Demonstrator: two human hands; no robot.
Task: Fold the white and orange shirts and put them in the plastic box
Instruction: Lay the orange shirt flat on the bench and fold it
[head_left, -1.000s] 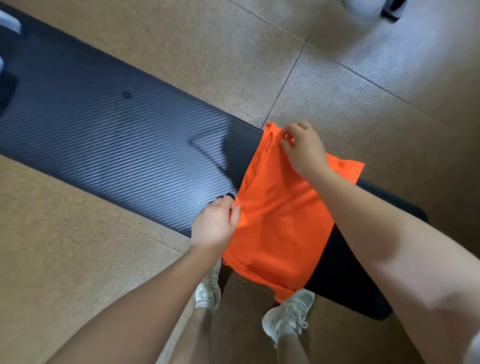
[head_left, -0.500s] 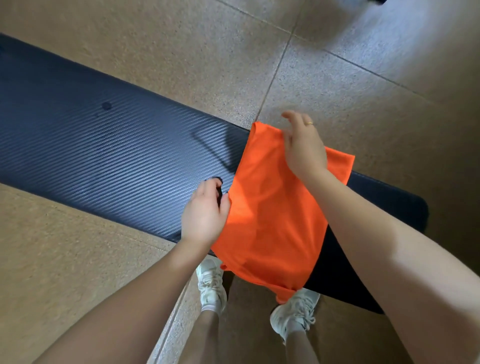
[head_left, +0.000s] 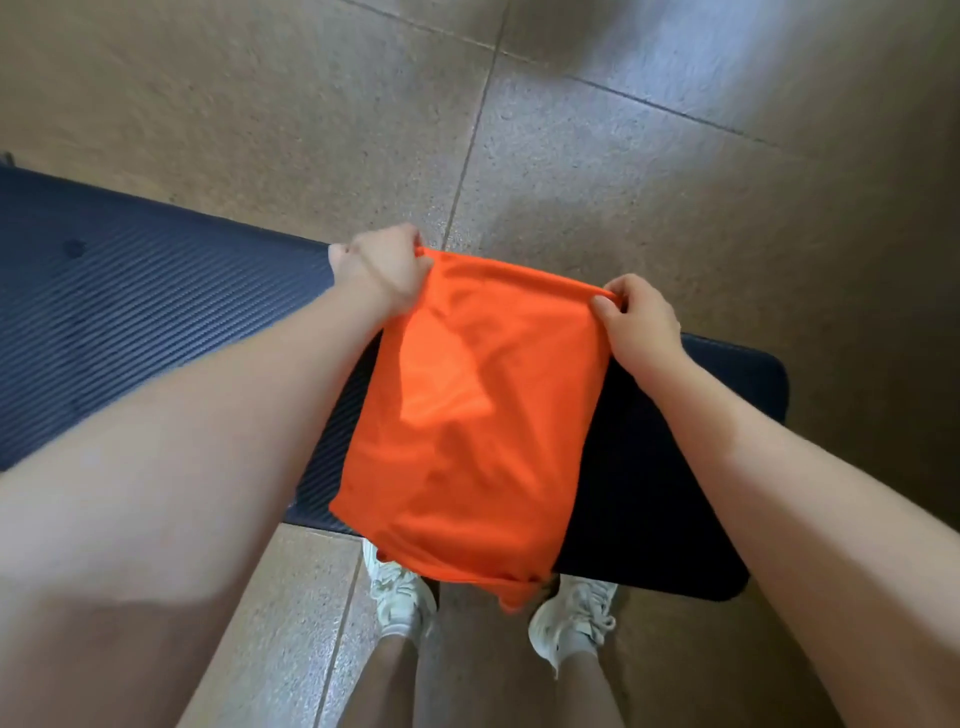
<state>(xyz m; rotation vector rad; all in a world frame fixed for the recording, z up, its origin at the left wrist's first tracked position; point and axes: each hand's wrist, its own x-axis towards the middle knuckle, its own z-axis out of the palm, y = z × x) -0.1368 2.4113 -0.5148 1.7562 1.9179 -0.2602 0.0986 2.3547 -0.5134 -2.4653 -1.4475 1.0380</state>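
Note:
The orange shirt (head_left: 472, 415), partly folded into a narrow rectangle, lies over the right end of a dark textured table (head_left: 130, 332), its near end hanging off the front edge. My left hand (head_left: 382, 267) pinches the shirt's far left corner. My right hand (head_left: 641, 325) pinches its far right corner. Between them the far edge is lifted and stretched taut. Neither the white shirt nor the plastic box appears in view.
The table runs from the left edge to a rounded right end (head_left: 769, 384). Around it is tan speckled tile floor (head_left: 623, 156). My feet in white sneakers (head_left: 400, 592) stand just below the table's front edge.
My left hand has moved from the shirt's near left side to its far left corner. My right hand has shifted to the far right corner. The view has swung left, so the shirt is centred.

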